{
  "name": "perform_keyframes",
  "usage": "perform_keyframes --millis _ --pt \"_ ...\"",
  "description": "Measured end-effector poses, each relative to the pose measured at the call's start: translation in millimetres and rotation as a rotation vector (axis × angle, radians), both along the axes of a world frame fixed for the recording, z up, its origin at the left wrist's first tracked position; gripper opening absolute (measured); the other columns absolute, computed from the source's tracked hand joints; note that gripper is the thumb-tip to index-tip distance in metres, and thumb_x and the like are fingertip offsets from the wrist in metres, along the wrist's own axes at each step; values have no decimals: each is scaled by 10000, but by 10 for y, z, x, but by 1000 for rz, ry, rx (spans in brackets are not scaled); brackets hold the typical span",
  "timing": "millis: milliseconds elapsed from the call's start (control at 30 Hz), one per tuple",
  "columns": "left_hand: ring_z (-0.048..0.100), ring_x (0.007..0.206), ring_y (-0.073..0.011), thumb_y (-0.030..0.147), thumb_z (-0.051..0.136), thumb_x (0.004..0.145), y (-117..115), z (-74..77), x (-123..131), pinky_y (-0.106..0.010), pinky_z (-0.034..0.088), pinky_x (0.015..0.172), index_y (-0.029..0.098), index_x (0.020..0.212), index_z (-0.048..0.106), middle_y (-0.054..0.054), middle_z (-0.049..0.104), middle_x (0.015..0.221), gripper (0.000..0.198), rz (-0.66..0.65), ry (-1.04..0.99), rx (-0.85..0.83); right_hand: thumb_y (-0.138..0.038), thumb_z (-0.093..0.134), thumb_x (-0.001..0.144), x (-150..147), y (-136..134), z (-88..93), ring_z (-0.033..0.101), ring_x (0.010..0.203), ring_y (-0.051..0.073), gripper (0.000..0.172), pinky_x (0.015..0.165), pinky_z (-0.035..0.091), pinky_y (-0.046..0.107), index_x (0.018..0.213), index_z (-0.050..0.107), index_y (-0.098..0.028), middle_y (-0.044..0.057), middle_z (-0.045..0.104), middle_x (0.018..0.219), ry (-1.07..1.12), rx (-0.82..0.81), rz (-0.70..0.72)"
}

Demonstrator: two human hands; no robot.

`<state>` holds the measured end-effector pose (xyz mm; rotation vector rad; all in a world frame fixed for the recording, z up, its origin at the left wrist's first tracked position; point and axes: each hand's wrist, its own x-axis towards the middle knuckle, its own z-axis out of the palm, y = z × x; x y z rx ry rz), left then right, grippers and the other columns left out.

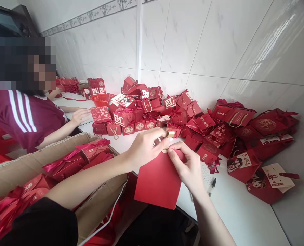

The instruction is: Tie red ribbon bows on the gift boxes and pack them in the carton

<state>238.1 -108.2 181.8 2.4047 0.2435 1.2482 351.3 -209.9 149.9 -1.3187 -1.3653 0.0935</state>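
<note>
A flat-sided red bag or card (158, 179) hangs from my two hands over the near edge of the white table. My left hand (148, 145) is at its top edge, fingers pinched by a small gold-coloured piece (170, 134) that sticks up above the thumb. My right hand (186, 162) pinches the red item's top right part, its fingertips close to my left thumb. Behind my hands, many red gift boxes (139, 126) are piled along the wall.
An open cardboard box (102, 198) with red ribboned boxes stands at the left. Beyond it sits a person in a maroon shirt (39, 119), one hand by the pile. A black pen (212, 187) lies on the white table (234, 201); a white cable (110, 215) hangs below.
</note>
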Motion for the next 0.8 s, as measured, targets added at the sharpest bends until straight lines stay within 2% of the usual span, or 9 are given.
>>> perform_keyframes --millis 100,200,333,400,467,533,633,700,800 --pt "588 670 -107 278 502 854 28 -1 -30 -212 467 627 168 822 546 -3 613 754 123 -86 52 -149 -289 502 862 30 18 -40 545 678 149 169 644 424 235 754 588 -191 -10 593 735 26 9 -8" --pt "619 914 -175 287 539 823 83 -26 -145 -271 496 771 172 1046 537 -52 647 975 252 -219 200 -307 -324 521 854 84 27 -104 543 639 148 185 619 431 234 747 592 -191 -13 585 697 78 42 -87" --pt "637 921 -190 315 509 847 137 -78 -395 -269 511 747 176 1049 586 -49 666 1028 257 -343 471 -472 -349 545 849 95 68 -190 566 674 165 186 626 461 245 764 599 -193 5 599 731 96 69 -126" --pt "644 889 -189 329 514 843 184 -66 -541 -261 510 729 162 1018 610 -48 679 999 260 -278 482 -491 -349 550 850 71 107 -232 589 797 188 176 693 489 270 940 598 -206 35 616 878 100 108 -38" --pt "644 856 -193 350 528 826 300 -16 -723 -271 508 725 146 966 632 -50 688 967 268 -110 408 -483 -348 536 862 70 140 -289 578 938 206 346 783 499 314 1184 490 -230 73 576 1074 123 156 61" --pt "637 853 -205 383 537 802 506 55 -972 -298 507 743 133 937 639 -61 686 976 301 130 262 -465 -353 522 872 120 153 -379 562 992 210 389 814 503 336 1237 443 -248 90 529 1154 116 145 101" --pt "629 850 -226 429 543 753 927 124 -1482 -332 515 719 132 977 608 -81 667 1000 377 549 -37 -425 -384 517 872 279 134 -593 553 1007 216 207 773 520 308 1007 589 -244 73 551 1083 40 23 42" --pt "627 820 -227 422 547 723 1195 101 -1858 -330 518 682 146 1001 569 -80 653 988 392 806 -159 -371 -423 512 866 384 110 -761 559 999 219 212 741 528 289 893 617 -241 61 570 1040 21 -60 -4" --pt "617 756 -238 379 552 694 1459 -56 -2316 -336 503 671 152 918 543 -74 640 860 320 1182 0 -267 -472 499 859 455 79 -972 604 892 201 263 719 540 279 874 624 -241 52 592 1011 35 -172 -25"
